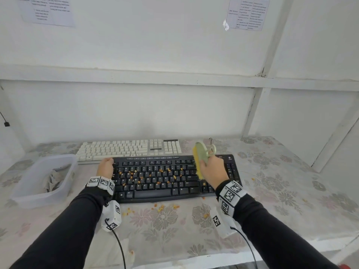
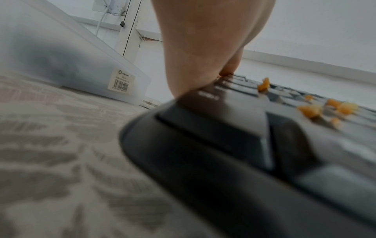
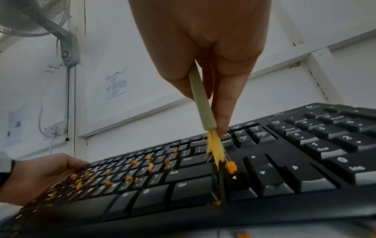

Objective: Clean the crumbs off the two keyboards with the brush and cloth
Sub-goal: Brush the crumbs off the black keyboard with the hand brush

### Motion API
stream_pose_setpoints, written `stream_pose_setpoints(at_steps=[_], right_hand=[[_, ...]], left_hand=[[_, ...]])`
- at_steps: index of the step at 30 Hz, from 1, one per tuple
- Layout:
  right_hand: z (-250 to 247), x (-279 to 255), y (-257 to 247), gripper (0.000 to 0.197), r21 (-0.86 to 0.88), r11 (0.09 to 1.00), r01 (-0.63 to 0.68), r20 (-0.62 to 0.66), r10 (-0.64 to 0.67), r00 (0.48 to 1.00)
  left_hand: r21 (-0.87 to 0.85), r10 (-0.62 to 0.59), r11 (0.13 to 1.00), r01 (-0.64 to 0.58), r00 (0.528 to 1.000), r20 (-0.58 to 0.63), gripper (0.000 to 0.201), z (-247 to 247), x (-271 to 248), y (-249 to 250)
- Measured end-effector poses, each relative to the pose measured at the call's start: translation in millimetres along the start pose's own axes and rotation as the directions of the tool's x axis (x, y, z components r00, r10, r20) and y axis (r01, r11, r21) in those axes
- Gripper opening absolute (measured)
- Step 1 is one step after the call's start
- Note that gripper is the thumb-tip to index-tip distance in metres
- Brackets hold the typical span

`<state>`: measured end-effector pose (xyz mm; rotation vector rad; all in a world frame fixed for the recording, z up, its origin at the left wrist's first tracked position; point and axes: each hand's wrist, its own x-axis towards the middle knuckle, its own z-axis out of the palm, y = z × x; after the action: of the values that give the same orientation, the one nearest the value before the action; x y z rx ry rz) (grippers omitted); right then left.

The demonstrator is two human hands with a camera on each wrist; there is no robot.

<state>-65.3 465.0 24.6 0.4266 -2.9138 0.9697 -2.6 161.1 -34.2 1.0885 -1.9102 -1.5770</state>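
Observation:
A black keyboard [image 1: 174, 188] lies in front of me with orange crumbs [image 1: 147, 176] scattered over its letter keys. My left hand [image 1: 105, 167] grips its left end, fingers curled over the edge [image 3: 40, 175]. My right hand [image 1: 212, 170] holds a green-handled brush [image 1: 201, 152] upright, and its yellow bristles [image 3: 215, 149] touch the keys between the Enter block and the arrow keys, next to a crumb [image 3: 231, 167]. A white keyboard [image 1: 128, 148] lies behind the black one. A grey cloth [image 1: 52, 180] sits crumpled in a bin.
The clear plastic bin [image 1: 44, 193] stands on the floral tablecloth [image 1: 281, 181] left of the keyboards. More crumbs [image 1: 161, 207] lie on the cloth in front of the black keyboard. A white wall rises close behind, and a fan [image 3: 30, 16] hangs on it at the left.

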Motion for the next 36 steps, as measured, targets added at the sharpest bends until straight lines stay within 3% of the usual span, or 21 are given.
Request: stream_pose_setpoints(at_steps=[4, 14, 18, 21, 23, 25, 28, 32, 35, 36], right_hand=[[5, -4, 8, 0.032, -0.04, 0.999, -0.023, 0.039, 0.024, 0.999], [11, -24, 26, 0.008, -0.141, 0.99, -0.006, 0.141, 0.026, 0.99], [-3, -27, 20, 0.019, -0.137, 0.99, 0.014, 0.163, 0.008, 0.987], [-15, -17, 11, 0.011, -0.027, 0.999, -0.026, 0.046, 0.027, 0.999], [-16, -8, 4, 0.026, -0.004, 1.0, -0.014, -0.078, 0.014, 0.997], [-14, -4, -2, 0.033, 0.022, 1.0, 0.014, -0.109, -0.011, 0.994], [-6, -4, -4, 0.023, 0.016, 0.999, 0.027, -0.062, -0.026, 0.998], [2, -6, 7, 0.026, 0.0, 0.999, -0.033, 0.034, 0.033, 0.999], [0, -11, 13, 0.007, -0.031, 0.999, -0.039, 0.106, 0.042, 0.993], [-2, -14, 13, 0.011, -0.049, 0.998, -0.028, 0.125, 0.034, 0.992]], left_hand=[[0.005, -0.01, 1.0, 0.01, 1.0, 0.001, 0.039, 0, 1, -1], [0.002, -0.021, 1.0, 0.021, 1.0, -0.013, 0.039, 1, 0, 0], [-0.005, -0.021, 1.0, 0.021, 1.0, -0.015, 0.038, 1, 0, 0], [-0.007, -0.017, 1.0, 0.017, 1.0, -0.016, 0.038, 1, 0, 0], [-0.014, -0.023, 1.0, 0.022, 1.0, -0.01, 0.039, 1, 0, 0], [-0.018, -0.027, 0.999, 0.027, 1.0, -0.007, 0.038, 1, 1, 0], [-0.024, -0.029, 0.999, 0.029, 1.0, -0.006, 0.038, 1, 2, -1], [-0.025, -0.031, 0.999, 0.031, 0.999, -0.009, 0.037, 1, 4, -2], [-0.021, -0.031, 0.999, 0.031, 0.999, -0.012, 0.037, 1, 4, -2], [-0.02, -0.032, 0.999, 0.032, 0.999, -0.016, 0.037, 2, 4, -2]])
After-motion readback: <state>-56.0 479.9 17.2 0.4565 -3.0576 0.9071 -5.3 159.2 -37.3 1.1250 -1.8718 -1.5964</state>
